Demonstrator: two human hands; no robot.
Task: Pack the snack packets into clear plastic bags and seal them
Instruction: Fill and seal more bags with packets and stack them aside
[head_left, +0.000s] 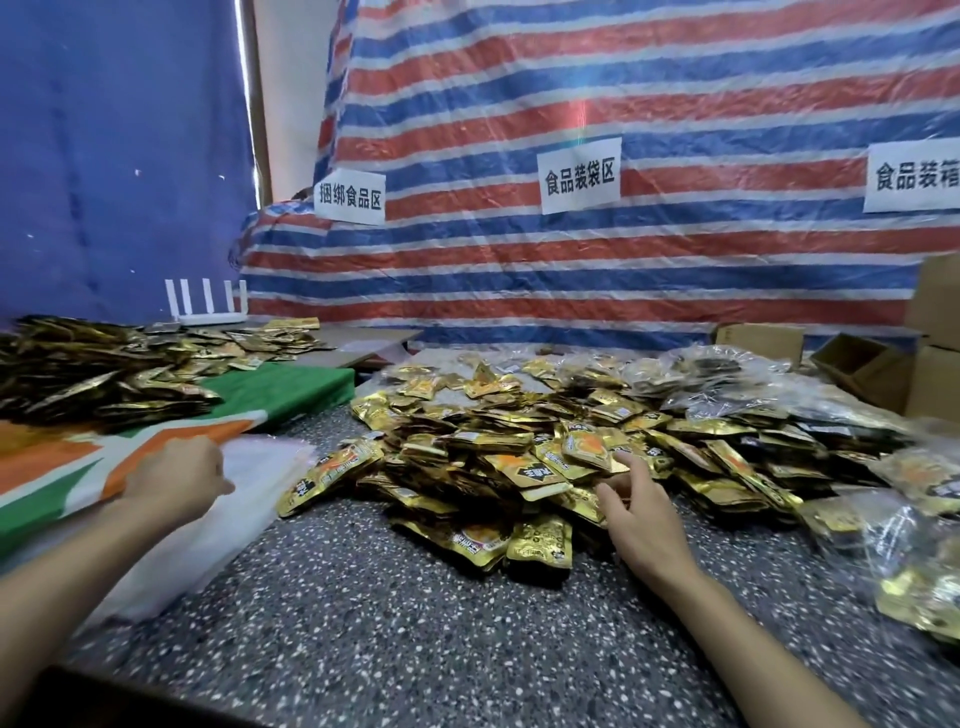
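Far off to the left of both hands, another heap of packets (104, 374) lies on a green and orange cloth (62, 467). The person's left hand (176, 480) sits on the edge of a flat stack of clear bags (260, 483), which spreads out from under it to its right. I only see the back of this hand. Its fingers curl down out of sight, so I cannot tell if they pinch a bag or just rest there. The bags look thin, soft and slippery, and they likely stick together, so I think it is best to rub one corner loose and lift only the top one. Further right, the right hand (636, 514) is spread wide and holds nothing. Its fingertips (636, 470) touch the near side of the big pile of gold snack packets (493, 452) on the speckled table (363, 623). The packets look light, flat and shiny, so they may slide off each other. I think scooping a few from below, or taking one by its flat sealed edge, would work well. To the right of that hand lie filled bags (909, 551).
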